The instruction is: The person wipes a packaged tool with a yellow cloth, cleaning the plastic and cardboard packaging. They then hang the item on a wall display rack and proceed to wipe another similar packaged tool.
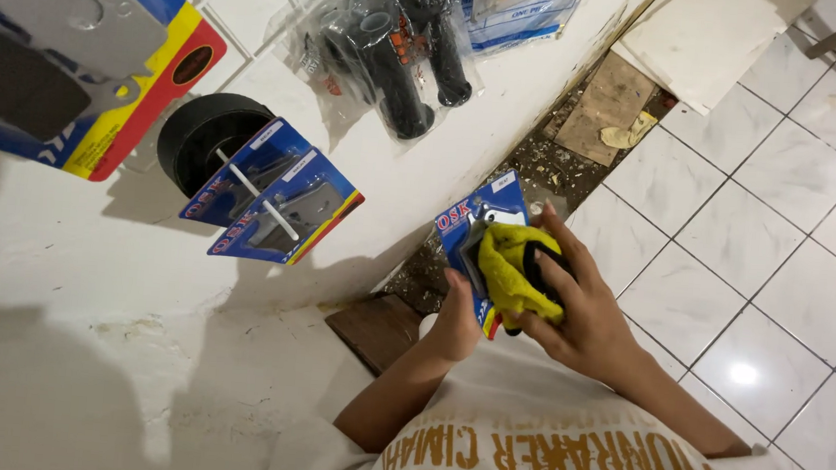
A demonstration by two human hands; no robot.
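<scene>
My left hand (455, 318) grips the lower edge of a blue blister-pack card (484, 215) holding a grey metal part. Over the card's front my right hand (572, 302) presses a crumpled yellow cloth (513, 267), fingers curled around it. The card is held in the air in front of a white tiled wall (252, 73), above the floor. The packed part is mostly hidden by the cloth.
More blue packs (277, 194) hang on a wall hook beside a black round part (202, 134). A large blue-yellow-red pack (75, 49) and bagged black handle grips (393, 44) hang nearby. Below lie white floor tiles (764, 262), rubble and a wooden board (607, 106).
</scene>
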